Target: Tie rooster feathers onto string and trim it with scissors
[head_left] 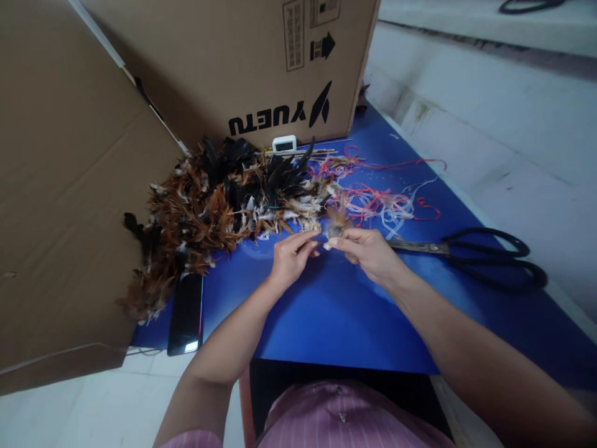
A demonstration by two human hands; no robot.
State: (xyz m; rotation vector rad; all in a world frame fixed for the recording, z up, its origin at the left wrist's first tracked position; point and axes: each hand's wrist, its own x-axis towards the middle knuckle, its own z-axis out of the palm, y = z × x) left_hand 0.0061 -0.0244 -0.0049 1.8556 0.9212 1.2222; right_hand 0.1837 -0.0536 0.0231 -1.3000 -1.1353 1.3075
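Note:
In the head view my right hand [370,252] pinches a small tuft of brown and grey feathers [336,225] by its pale base, tips pointing up and away. Close on its left, my left hand [293,256] has thumb and fingers drawn together; anything between them is too small to make out. The two hands are slightly apart, low over the blue tabletop [303,323]. Just beyond the left hand lies a large pile of feathers [209,211], brown, black and white. Big black-handled scissors [489,255] lie to the right, the blades partly hidden behind my right hand.
Red and white plastic strings [373,202] lie tangled beyond my right hand. A small white digital clock [284,144] and thin sticks [321,151] are by a large cardboard box [196,62]. A phone [185,314] rests near the table's left edge. A tiled wall [466,124] borders the right.

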